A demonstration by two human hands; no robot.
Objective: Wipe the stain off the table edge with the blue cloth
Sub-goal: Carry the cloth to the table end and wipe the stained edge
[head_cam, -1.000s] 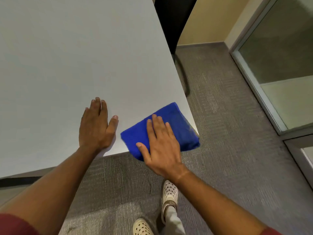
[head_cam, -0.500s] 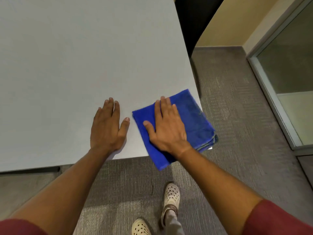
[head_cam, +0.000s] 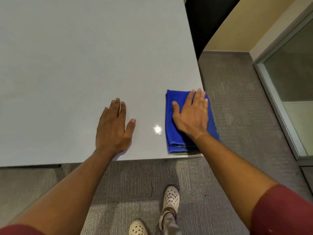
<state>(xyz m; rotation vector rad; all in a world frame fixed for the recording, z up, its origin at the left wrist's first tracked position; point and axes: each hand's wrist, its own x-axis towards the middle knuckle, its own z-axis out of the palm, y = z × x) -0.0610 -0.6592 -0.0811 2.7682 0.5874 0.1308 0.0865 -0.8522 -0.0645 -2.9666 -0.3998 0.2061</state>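
Observation:
The folded blue cloth (head_cam: 170,128) lies at the near right corner of the pale grey table (head_cam: 76,65), its right side reaching the table's right edge. My right hand (head_cam: 192,116) presses flat on top of it, fingers stretched forward and thumb out to the left. My left hand (head_cam: 113,129) rests palm down on the bare tabletop to the left, near the front edge, holding nothing. A bright glare spot (head_cam: 157,129) shines between the two hands. I cannot make out a stain; the cloth and hand cover the corner.
Grey carpet (head_cam: 237,116) runs to the right of and in front of the table. A dark chair back (head_cam: 206,22) stands beyond the table's far right side. A glass partition (head_cam: 291,82) lines the right. My white shoes (head_cam: 171,197) are below the front edge.
My right hand has slid the cloth along the corner and turned it, so it now lies square to the table's right edge. The left hand stayed flat on the table.

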